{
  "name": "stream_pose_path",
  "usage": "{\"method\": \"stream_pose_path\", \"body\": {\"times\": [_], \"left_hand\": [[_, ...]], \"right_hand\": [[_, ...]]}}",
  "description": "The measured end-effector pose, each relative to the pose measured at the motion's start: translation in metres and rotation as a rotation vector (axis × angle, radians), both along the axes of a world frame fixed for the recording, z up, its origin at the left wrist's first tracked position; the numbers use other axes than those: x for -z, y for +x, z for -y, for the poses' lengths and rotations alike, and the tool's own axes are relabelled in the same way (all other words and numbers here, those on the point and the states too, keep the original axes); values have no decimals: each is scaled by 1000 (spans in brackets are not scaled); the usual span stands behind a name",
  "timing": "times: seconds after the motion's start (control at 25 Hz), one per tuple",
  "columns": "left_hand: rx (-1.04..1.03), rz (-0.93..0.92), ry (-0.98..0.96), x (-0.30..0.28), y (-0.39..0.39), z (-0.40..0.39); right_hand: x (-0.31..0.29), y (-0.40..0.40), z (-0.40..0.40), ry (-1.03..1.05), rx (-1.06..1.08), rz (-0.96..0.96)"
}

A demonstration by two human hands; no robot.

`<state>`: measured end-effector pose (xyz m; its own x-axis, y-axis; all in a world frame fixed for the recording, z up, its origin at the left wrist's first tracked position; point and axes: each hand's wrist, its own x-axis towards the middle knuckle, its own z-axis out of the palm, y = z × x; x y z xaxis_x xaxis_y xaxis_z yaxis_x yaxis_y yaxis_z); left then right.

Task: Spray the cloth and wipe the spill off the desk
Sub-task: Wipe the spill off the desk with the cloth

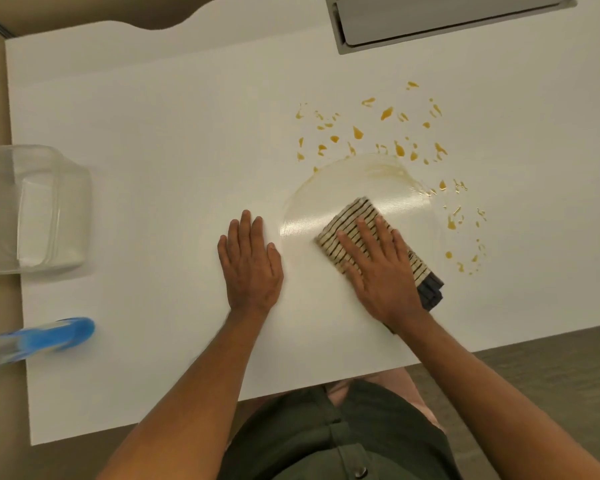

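A white desk [153, 133] with a grey cable tray [447, 19] recessed at its far edge is shown. A clear plastic container [32, 209] overhangs the left edge; a blue spray bottle [45, 337] lies nearer the front left corner. Orange spill droplets [388, 114] are scattered right of centre around a wet smeared patch [343, 188]. A folded striped cloth [347, 223] and both hands, left [250, 265] and right [381, 268], are pressed flat near the front edge.

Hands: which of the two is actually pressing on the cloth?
The right hand. It lies flat on the striped cloth by the orange spill. The left hand rests palm-down on the bare desk, apart from the cloth.
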<state>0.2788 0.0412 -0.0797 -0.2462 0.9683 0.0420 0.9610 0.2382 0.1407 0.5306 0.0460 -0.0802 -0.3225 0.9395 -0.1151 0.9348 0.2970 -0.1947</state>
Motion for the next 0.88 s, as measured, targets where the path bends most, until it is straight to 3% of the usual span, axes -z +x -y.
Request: {"method": "stream_pose_path", "body": {"times": [0.24, 0.4, 0.6, 0.76, 0.88], "left_hand": [[1, -31, 18, 6, 0, -1], [-1, -41, -5, 4, -1, -1], [-3, -40, -26, 0, 1, -2], [1, -51, 8, 3, 1, -1], [3, -51, 26, 7, 1, -1]], "right_hand": [[-10, -67, -122, 26, 326, -64], [-13, -134, -112, 1, 74, -71], [-3, -82, -76, 37, -155, -60], [-5, -35, -134, 20, 107, -34], [-12, -50, -197, 33, 315, -38]]}}
